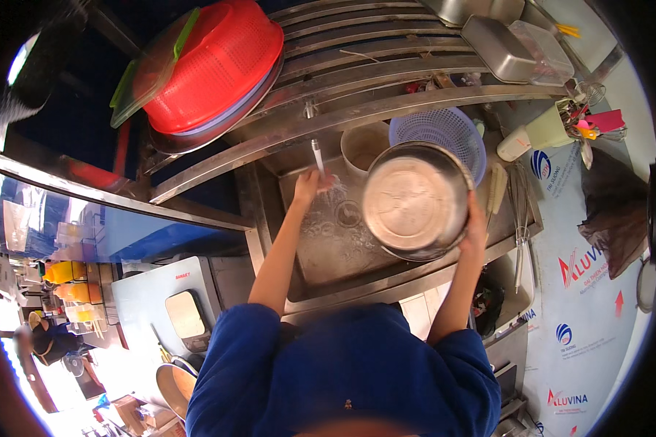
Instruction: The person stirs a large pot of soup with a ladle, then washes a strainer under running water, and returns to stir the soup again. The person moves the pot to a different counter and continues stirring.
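My right hand [473, 226] grips the rim of a round stainless steel bowl [415, 205], its flat, worn base turned up towards me. The bowl is over the right half of a stainless steel sink [322, 267]. My left hand [308, 187] is at the mouth of a tap [317, 153], and water splashes off around its blurred fingers. Whether those fingers close on the spout, I cannot tell. Running water wets the sink floor around the drain [348, 213]. Behind the bowl are a whitish tub [358, 143] and a purple plastic colander [443, 128], both partly covered by it.
A slatted metal rack [372, 49] spans above the sink's back, bearing a red colander [213, 71] and steel containers [500, 49]. On the right edge lie a brush [496, 188] and a whisk [520, 218], near a green utensil holder [549, 125]. Far left stands a person [54, 341].
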`<state>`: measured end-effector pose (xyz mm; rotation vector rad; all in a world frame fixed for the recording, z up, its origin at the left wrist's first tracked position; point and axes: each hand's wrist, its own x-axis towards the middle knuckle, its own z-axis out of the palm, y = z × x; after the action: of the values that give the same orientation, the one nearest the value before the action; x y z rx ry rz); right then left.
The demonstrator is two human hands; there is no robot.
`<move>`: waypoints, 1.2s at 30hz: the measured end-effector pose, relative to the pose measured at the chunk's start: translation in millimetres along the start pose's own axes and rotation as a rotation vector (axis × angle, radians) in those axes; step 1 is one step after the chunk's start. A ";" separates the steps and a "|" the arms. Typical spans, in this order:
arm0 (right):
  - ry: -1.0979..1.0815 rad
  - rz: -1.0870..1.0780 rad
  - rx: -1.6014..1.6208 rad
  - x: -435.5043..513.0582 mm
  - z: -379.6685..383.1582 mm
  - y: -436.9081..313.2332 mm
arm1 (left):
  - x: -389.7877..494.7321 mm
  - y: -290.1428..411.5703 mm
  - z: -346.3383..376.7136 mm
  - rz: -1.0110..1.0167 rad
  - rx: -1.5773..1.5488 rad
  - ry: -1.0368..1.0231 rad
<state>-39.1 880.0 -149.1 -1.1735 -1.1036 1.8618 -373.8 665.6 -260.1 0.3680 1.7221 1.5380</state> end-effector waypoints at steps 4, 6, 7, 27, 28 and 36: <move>-0.045 -0.113 0.120 3.4 -62.8 -49.0 | 9.8 9.2 2.0 0.151 0.285 -0.070; 0.040 -0.169 0.327 0.0 -83.7 -67.8 | 3.3 -8.9 4.3 0.127 0.318 -0.104; 0.092 -0.196 0.450 -2.8 -91.9 -76.8 | -4.5 -24.8 7.2 0.075 0.282 -0.118; -0.064 -0.321 0.342 37.1 106.3 -228.3 | -153.5 -186.4 -59.6 -0.322 0.177 0.133; -0.102 -0.317 0.423 38.4 132.4 -226.5 | -155.3 -188.2 -57.4 -0.295 0.154 0.114; -0.304 -0.483 0.073 57.0 224.0 -198.4 | -168.4 -189.6 -53.7 -0.262 0.211 0.069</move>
<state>-248.2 944.4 62.9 -0.5244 -1.3315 1.7044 -249.4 472.2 -379.5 0.1871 1.9096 1.1983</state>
